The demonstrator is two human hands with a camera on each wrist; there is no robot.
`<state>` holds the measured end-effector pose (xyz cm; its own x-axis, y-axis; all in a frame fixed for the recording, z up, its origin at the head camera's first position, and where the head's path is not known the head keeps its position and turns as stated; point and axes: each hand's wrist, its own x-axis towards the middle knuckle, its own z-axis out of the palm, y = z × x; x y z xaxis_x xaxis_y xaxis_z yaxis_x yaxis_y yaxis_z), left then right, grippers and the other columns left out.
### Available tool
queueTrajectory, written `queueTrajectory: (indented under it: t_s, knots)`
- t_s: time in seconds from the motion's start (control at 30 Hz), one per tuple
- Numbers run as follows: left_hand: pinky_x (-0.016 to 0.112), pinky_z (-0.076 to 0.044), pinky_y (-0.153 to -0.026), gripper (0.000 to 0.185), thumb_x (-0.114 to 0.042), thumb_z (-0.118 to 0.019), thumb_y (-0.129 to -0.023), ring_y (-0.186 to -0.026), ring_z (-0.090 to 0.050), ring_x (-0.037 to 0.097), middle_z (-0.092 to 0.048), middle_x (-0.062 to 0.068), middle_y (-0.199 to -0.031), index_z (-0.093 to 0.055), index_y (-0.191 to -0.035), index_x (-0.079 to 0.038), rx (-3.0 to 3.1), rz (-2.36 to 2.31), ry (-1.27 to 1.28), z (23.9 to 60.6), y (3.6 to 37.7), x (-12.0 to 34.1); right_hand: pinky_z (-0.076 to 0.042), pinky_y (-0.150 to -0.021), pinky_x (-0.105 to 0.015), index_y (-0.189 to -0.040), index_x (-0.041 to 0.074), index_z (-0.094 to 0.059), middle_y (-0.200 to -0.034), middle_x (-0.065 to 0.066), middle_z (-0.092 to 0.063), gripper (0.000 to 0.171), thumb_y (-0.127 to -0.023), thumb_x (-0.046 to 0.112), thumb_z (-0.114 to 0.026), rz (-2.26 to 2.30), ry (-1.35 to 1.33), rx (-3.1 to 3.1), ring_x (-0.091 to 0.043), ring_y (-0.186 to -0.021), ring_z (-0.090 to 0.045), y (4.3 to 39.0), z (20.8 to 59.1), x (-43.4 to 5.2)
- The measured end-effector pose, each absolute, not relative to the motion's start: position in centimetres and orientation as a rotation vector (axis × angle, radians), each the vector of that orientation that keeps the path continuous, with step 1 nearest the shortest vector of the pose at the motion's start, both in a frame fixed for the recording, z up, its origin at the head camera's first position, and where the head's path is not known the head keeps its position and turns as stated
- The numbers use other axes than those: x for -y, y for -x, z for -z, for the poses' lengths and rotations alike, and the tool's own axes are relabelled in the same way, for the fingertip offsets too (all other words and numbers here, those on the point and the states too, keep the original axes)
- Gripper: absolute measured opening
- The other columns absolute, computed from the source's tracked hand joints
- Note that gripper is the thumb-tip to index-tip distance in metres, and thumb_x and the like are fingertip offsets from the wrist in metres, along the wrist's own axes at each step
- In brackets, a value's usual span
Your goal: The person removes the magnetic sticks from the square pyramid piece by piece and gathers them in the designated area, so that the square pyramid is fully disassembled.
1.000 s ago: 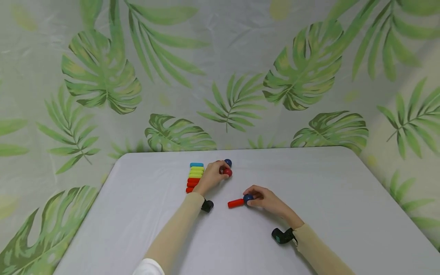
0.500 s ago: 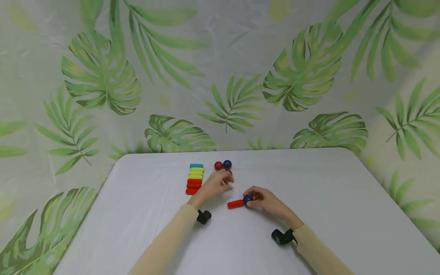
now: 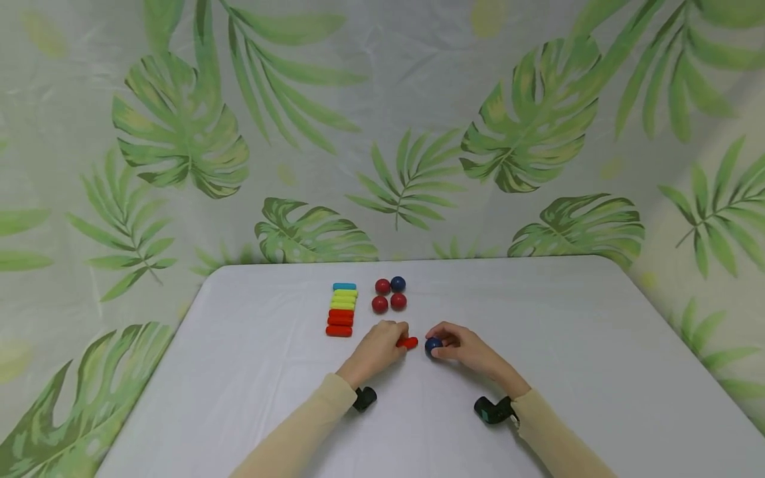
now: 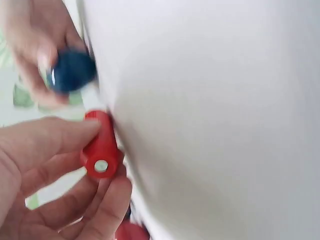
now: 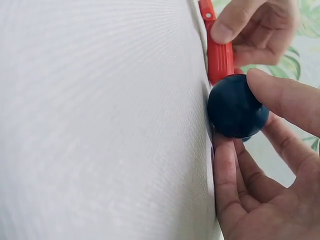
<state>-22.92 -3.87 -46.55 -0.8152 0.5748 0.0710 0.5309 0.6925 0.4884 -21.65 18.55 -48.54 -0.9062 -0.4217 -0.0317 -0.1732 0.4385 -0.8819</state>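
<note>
A: Nearest to us we see two cream sleeves (image 3: 299, 431) coming up over the white counter (image 3: 239, 372), each wrist carrying a small dark camera.

B: Just past them the hands meet near the middle. Our left hand (image 3: 376, 348) curls round a short red stick (image 3: 409, 342); in the left wrist view the thumb lies over the top of the red stick (image 4: 100, 145) and the fingers close in under it, so it is pinched.

A: And our right hand (image 3: 463, 346) pinches the blue ball (image 3: 433, 344) between thumb and fingertips. The right wrist view shows the blue ball (image 5: 236, 106) resting against the counter (image 5: 100, 125), with the thumb on one side and the fingers on the other.

B: How do stick and ball stand to each other?

A: Very close, the ball just right of the stick's end. From the head view we see a thin gap; in the right wrist view the red stick (image 5: 220, 55) seems to reach the ball, so we cannot tell if they touch.

B: Farther off lie four balls in a square: two red balls (image 3: 388, 303) on the near row, a red one and a dark blue one (image 3: 397, 283) behind.

A: Left of those we see a row of sticks (image 3: 341, 309) lying side by side: red nearest, yellow-green beyond, one light blue farthest. Behind the counter hangs a leaf-print curtain (image 3: 179, 133).
</note>
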Motion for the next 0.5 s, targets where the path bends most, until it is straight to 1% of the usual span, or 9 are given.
queueTrajectory:
  t_s: [0.13,0.23,0.33,0.47,0.5]
  knots:
    - [0.021,-0.049,-0.072,0.011,-0.004,-0.07,-0.086,-0.076,-0.055,0.012,-0.063,-0.002,-0.084,-0.066,-0.095,-0.008,-2.761,-0.901,-0.892,45.7,23.0,5.7,-0.044,-0.082,-0.036,-0.114,0.006,-0.062,-0.106,-0.007,-0.059,0.027,-0.09,0.016,-0.067,1.449,0.513,-2.454,-0.023,-0.093,-0.052,21.7,48.5,-18.6]
    - [0.024,-0.05,-0.077,0.014,0.0,-0.069,-0.085,-0.083,-0.057,0.014,-0.064,-0.001,-0.091,-0.068,-0.096,-0.008,-2.751,-1.001,-0.909,45.5,23.0,7.8,-0.044,-0.082,-0.036,-0.115,0.006,-0.061,-0.108,-0.008,-0.059,0.027,-0.09,0.016,-0.067,1.453,0.513,-2.467,-0.023,-0.093,-0.053,21.6,48.3,-18.6]
    - [0.028,-0.05,-0.076,0.016,0.003,-0.071,-0.083,-0.085,-0.056,0.015,-0.062,0.0,-0.092,-0.068,-0.094,-0.008,-2.821,-1.051,-0.855,45.5,22.9,10.4,-0.044,-0.082,-0.038,-0.115,0.002,-0.059,-0.108,-0.013,-0.06,0.028,-0.091,0.013,-0.066,1.465,0.495,-2.491,-0.025,-0.094,-0.054,21.0,47.0,-18.0]
    - [0.033,-0.049,-0.077,0.017,0.004,-0.073,-0.08,-0.085,-0.055,0.018,-0.062,0.001,-0.092,-0.067,-0.09,-0.009,-2.919,-1.06,-0.683,45.7,22.8,13.3,-0.046,-0.082,-0.039,-0.113,0.002,-0.06,-0.106,-0.011,-0.062,0.028,-0.089,0.015,-0.068,1.464,0.406,-2.577,-0.024,-0.094,-0.056,21.3,46.9,-16.8]
    - [0.033,-0.049,-0.076,0.017,0.004,-0.074,-0.079,-0.084,-0.055,0.018,-0.062,0.001,-0.091,-0.067,-0.089,-0.009,-2.935,-1.056,-0.643,45.8,22.9,13.8,-0.046,-0.082,-0.038,-0.112,0.004,-0.06,-0.106,-0.009,-0.062,0.028,-0.088,0.016,-0.069,1.461,0.379,-2.606,-0.023,-0.094,-0.057,21.7,47.4,-16.6]
